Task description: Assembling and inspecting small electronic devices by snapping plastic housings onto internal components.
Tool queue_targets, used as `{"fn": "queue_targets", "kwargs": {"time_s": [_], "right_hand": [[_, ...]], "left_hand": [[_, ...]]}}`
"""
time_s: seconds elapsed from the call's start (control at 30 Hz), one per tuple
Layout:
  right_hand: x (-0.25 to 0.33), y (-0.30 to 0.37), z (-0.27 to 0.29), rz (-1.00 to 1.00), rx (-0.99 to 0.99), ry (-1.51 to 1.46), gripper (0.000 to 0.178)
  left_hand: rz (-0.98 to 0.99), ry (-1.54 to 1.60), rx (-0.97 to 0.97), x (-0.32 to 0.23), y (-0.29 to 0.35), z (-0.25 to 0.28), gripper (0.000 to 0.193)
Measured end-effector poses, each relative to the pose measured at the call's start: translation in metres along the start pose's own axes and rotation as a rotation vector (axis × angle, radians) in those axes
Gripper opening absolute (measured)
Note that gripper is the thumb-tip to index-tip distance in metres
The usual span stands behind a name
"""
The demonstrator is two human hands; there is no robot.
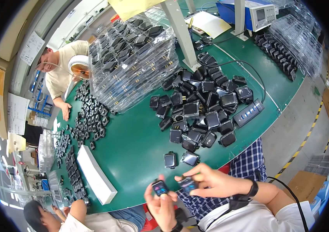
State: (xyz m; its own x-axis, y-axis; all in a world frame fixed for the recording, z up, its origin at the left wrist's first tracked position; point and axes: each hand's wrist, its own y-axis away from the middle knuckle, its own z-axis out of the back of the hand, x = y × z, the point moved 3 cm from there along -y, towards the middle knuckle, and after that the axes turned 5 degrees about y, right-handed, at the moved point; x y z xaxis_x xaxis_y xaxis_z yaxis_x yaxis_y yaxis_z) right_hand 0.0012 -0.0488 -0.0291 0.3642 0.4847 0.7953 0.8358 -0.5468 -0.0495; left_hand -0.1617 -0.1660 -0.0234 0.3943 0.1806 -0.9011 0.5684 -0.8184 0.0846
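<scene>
In front of my lap, my left hand (pixel 162 210) is closed on a small black square smartwatch body (pixel 159 187) with a lit screen. Close beside it, my right hand (pixel 220 182) grips a second smartwatch body (pixel 188 185), its screen also lit. Neither watch has a strap that I can see. Just beyond my hands, a dark watch body (pixel 170 160) and a tilted, shinier watch body (pixel 190 158) lie on the green table (pixel 133 154). Farther off sits a heap of similar watch bodies (pixel 191 109), several with shiny film.
A black multi-port hub (pixel 248 113) with a cable lies right of the heap. Stacked clear trays (pixel 133 83) of watch bodies stand at the far left. Left of me are a long white box (pixel 96 176), many small black parts (pixel 89 121) and a seated person (pixel 83 222). Another person (pixel 64 63) works across the table.
</scene>
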Motion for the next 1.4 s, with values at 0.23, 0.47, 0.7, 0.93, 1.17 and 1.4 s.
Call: {"fn": "queue_targets", "kwargs": {"time_s": [0.23, 0.47, 0.7, 0.93, 1.17, 1.4], "right_hand": [[-0.056, -0.065, -0.079, 0.538, -0.104, 1.919, 0.045], [-0.068, -0.097, -0.079, 0.481, -0.088, 1.939, 0.05], [0.023, -0.041, -0.014, 0.23, -0.342, 1.809, 0.05], [0.026, -0.029, 0.002, 0.017, -0.288, 1.675, 0.049], [0.049, -0.007, 0.006, -0.061, -0.336, 0.898, 0.042], [0.034, 0.024, 0.021, -0.17, -0.381, 0.297, 0.038]], "left_hand": [[-0.384, -1.446, -0.205, -0.027, -0.001, 0.068, 0.041], [-0.327, -1.722, -0.13, -0.034, -0.023, 0.036, 0.045], [-0.477, -1.437, -0.082, -0.028, -0.046, -0.039, 0.043], [-0.127, -1.314, 0.166, 0.002, -0.058, -0.058, 0.048], [-0.059, -0.551, 0.206, 0.012, -0.024, -0.048, 0.047], [0.017, 0.297, 0.136, 0.019, -0.004, -0.068, 0.061]]}}
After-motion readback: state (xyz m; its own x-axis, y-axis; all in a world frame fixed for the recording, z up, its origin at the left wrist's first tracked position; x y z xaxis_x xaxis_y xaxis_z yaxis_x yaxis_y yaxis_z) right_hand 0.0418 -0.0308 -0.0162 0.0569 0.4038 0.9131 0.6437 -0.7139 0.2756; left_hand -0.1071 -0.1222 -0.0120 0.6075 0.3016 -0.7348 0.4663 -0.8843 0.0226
